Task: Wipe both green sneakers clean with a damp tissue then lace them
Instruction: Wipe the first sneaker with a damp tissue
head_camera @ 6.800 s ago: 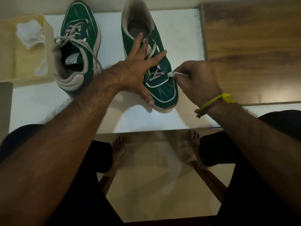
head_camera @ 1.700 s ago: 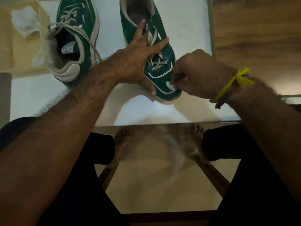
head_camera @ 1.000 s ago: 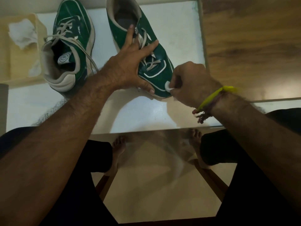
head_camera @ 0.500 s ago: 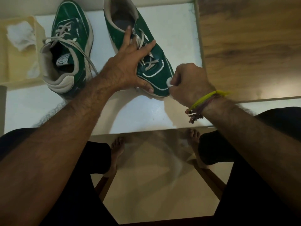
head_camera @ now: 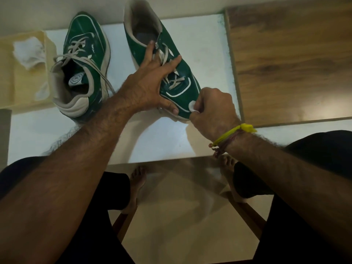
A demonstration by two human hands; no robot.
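Note:
Two green sneakers with white trim lie on a white table (head_camera: 162,141). The left sneaker (head_camera: 83,54) is laced, its heel toward me and loose lace ends trailing. The right sneaker (head_camera: 182,88) points its toe toward me and is partly laced. My left hand (head_camera: 146,88) presses on it, fingers spread over the laces and thumb against the toe's side. My right hand (head_camera: 213,109) is closed on a small white tissue (head_camera: 192,107), which touches the toe's right edge.
A pale yellow tray (head_camera: 24,88) at the far left holds a crumpled white tissue (head_camera: 28,52). A wooden surface (head_camera: 285,63) adjoins the table on the right. My legs and bare feet (head_camera: 137,180) show below the table's front edge.
My right hand moved from the sneaker's right side by the laces down to the toe and stays there with the tissue. My left hand kept holding the sneaker, which turned slightly.

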